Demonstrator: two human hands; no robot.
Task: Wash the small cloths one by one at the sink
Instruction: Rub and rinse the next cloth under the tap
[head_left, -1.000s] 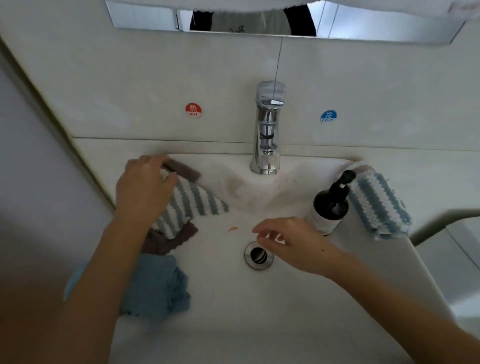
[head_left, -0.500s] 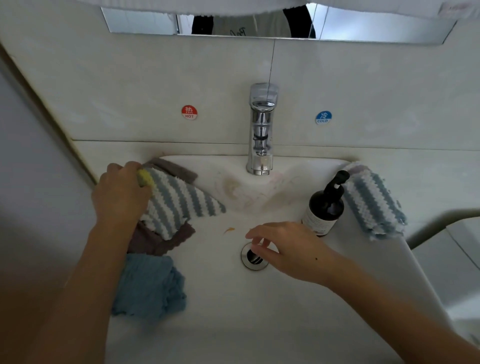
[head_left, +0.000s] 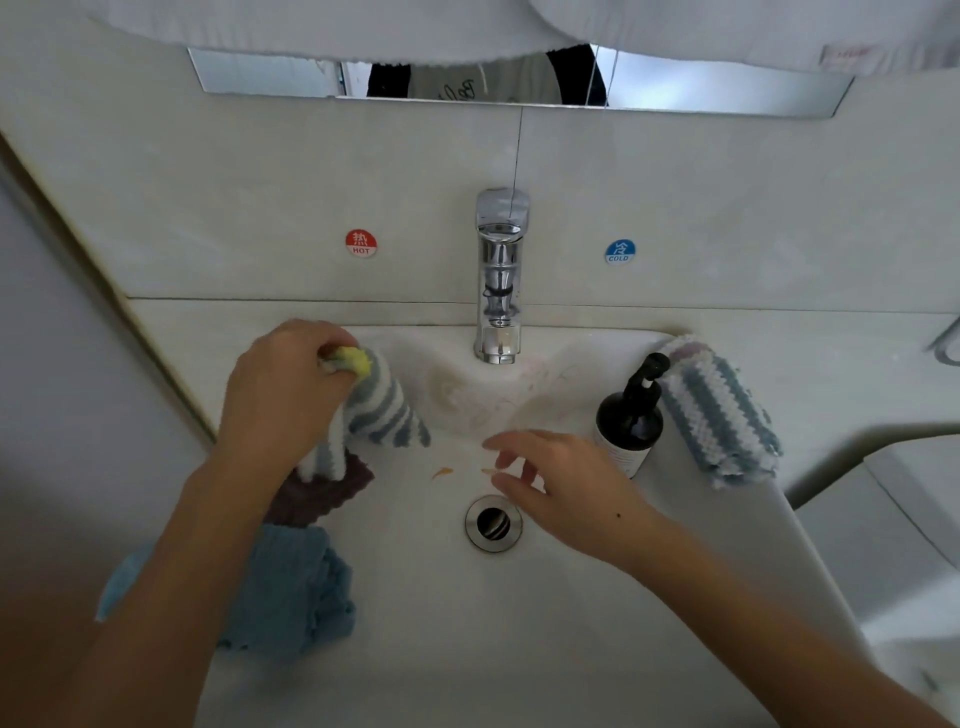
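Observation:
My left hand (head_left: 283, 395) grips a blue-and-white striped cloth (head_left: 382, 410) by its yellow corner and lifts it over the left side of the white sink (head_left: 519, 649). Under it lies a brown cloth (head_left: 322, 493), and a plain blue cloth (head_left: 291, 592) rests on the left rim. My right hand (head_left: 566, 488) hovers with fingers apart above the drain (head_left: 492, 522), holding nothing. Another striped cloth (head_left: 719, 415) lies folded on the right rim.
A chrome tap (head_left: 500, 280) stands at the back centre, no water running. A dark pump bottle (head_left: 631, 415) sits right of the basin, close to my right hand. Hot (head_left: 361, 242) and cold (head_left: 619, 252) stickers mark the wall. White fabric hangs along the top.
My left hand has gathered the striped cloth by its yellow corner and raised it off the brown cloth, toward the basin. My right hand stays over the drain.

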